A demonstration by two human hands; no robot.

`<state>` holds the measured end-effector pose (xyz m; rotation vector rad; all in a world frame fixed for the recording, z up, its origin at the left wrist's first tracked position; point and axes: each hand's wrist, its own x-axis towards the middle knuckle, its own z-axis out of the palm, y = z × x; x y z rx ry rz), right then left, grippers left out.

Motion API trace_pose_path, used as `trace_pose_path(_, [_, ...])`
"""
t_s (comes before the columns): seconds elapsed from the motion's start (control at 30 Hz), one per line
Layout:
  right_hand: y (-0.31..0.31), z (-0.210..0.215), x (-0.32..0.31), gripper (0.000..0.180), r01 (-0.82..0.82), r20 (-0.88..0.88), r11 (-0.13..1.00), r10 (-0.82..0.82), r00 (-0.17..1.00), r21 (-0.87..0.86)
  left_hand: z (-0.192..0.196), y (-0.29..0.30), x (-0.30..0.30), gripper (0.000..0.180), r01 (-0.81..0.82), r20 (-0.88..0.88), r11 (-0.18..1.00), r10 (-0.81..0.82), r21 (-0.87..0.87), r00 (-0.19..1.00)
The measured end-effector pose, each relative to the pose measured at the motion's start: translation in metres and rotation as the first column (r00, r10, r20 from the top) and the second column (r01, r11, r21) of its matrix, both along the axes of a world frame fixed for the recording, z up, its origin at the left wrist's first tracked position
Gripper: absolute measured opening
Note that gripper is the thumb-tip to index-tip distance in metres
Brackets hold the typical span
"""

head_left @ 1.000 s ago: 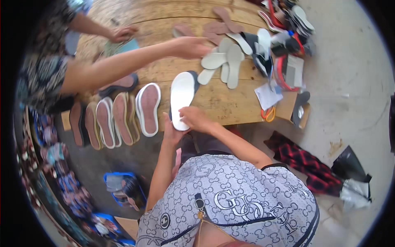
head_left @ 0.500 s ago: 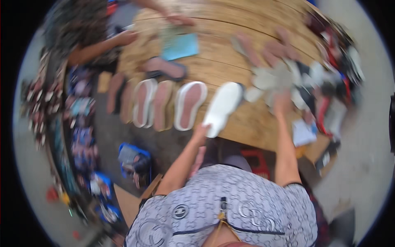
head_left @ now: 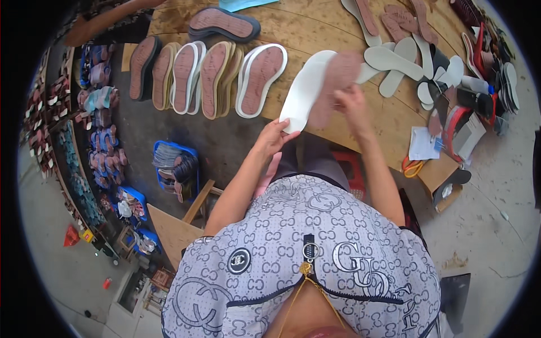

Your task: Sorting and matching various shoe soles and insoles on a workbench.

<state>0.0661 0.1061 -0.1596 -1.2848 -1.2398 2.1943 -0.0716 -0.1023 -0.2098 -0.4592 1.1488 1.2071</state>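
My left hand (head_left: 276, 135) grips the heel end of a white shoe sole (head_left: 307, 87), fingers and thumb closed on it over the table's near edge. My right hand (head_left: 354, 110) is closed on a reddish-brown insole (head_left: 336, 84), which is blurred by motion. This insole overlaps the right side of the white sole; whether the two touch I cannot tell. Left of them, a white-rimmed sole with a reddish-brown middle (head_left: 260, 84) ends a row of tan, white and dark soles (head_left: 217, 81) along the table edge. A dark sole (head_left: 224, 25) lies crosswise behind the row.
Pale insoles (head_left: 393, 62) and reddish-brown ones (head_left: 399, 23) lie loose on the wooden table (head_left: 307, 34). Further right are white paper (head_left: 424, 143) and a cardboard box (head_left: 437, 174). A blue basket (head_left: 176, 169) stands lower left. Another person's arm (head_left: 107, 19) shows upper left.
My right hand has come left from the loose insoles, now with a reddish-brown insole in it beside the white sole. My left hand still holds the white sole. The view has shifted.
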Motion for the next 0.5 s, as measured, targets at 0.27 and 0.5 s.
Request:
trace_pose_path(0.27, [-0.058,-0.051,-0.026,0.034,-0.047,-0.153,0.975,0.014,0.988,-0.217,0.023,-0.011,0.009,0.04,-0.222,0.15,0.969,0.204,0.112,0.967])
trace_pose_path(0.5, [-0.068,-0.049,-0.028,0.034,-0.002,-0.126,0.975,-0.027,0.992,-0.223,0.021,-0.019,0.007,0.041,-0.195,0.152,0.966,0.17,0.171,0.974])
